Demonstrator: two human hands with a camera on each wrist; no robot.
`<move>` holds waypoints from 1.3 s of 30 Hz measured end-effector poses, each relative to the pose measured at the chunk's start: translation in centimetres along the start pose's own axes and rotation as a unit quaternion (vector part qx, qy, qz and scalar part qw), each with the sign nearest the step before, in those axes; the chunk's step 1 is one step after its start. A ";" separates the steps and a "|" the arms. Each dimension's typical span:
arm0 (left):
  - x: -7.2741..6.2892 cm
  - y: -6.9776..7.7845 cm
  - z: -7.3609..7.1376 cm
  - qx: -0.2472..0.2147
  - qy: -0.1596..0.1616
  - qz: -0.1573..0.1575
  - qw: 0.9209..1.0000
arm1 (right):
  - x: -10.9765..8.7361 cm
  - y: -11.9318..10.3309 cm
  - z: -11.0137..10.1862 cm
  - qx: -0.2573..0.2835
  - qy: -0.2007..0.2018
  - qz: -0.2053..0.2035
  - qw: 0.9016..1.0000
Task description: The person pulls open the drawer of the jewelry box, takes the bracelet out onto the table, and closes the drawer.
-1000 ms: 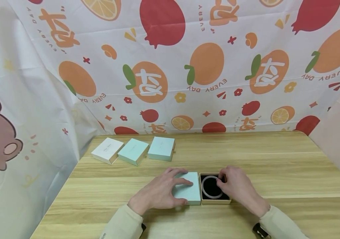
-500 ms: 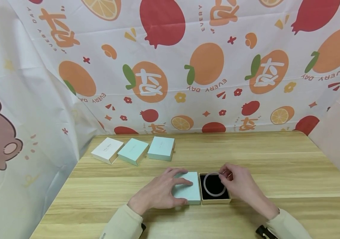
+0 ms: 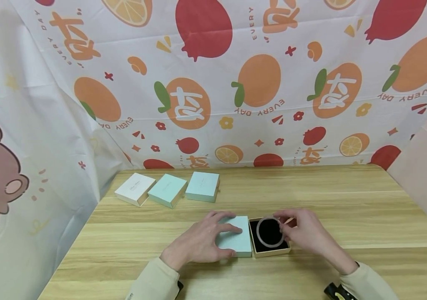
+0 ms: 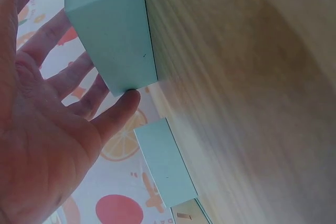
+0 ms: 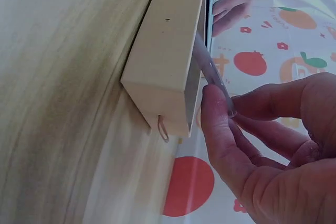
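In the head view my left hand holds a mint-green box sleeve on the table, thumb at its near edge and fingers spread over the top to the far edge. Right beside the sleeve lies a cream drawer with a black lining, turned slightly. My right hand pinches a pale translucent bangle by its right side. The right wrist view shows the bangle tilted, its raised edge between thumb and fingertips and its lower part inside the drawer. A small pull loop hangs from the drawer's end.
At the back left of the wooden table stand a white box, a mint box and another mint box. A fruit-printed cloth hangs behind the table.
My right hand has lifted the bangle's right side off the black lining, tilting it and shifting it slightly right. The drawer has turned a little. My left hand has stayed still.
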State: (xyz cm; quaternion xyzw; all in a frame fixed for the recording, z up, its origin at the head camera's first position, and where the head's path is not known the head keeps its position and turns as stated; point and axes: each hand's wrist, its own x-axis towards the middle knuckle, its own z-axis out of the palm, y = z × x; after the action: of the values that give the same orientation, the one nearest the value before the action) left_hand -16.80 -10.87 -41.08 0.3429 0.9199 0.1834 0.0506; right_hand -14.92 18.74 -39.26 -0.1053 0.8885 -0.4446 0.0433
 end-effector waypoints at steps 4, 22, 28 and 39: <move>0.0 0.0 0.1 -0.001 0.000 0.000 1.000 | 0.0 0.4 0.1 0.031 -0.007 0.014 0.999; 0.0 -0.1 0.0 -0.004 -0.007 -0.003 1.000 | 1.0 1.9 -1.5 0.081 0.079 0.071 0.991; 0.0 -0.1 0.0 -0.003 -0.006 -0.003 1.000 | 1.6 2.5 -2.4 0.139 0.103 0.105 0.979; -0.1 0.0 0.1 -0.003 -0.004 -0.004 1.000 | 2.8 3.7 -3.5 0.155 0.125 0.141 0.970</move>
State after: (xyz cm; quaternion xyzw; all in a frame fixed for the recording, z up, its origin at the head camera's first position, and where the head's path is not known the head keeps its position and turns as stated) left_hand -16.77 -10.93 -41.15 0.3398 0.9206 0.1844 0.0556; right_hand -18.74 22.97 -40.09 0.0859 0.8132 -0.5756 0.0098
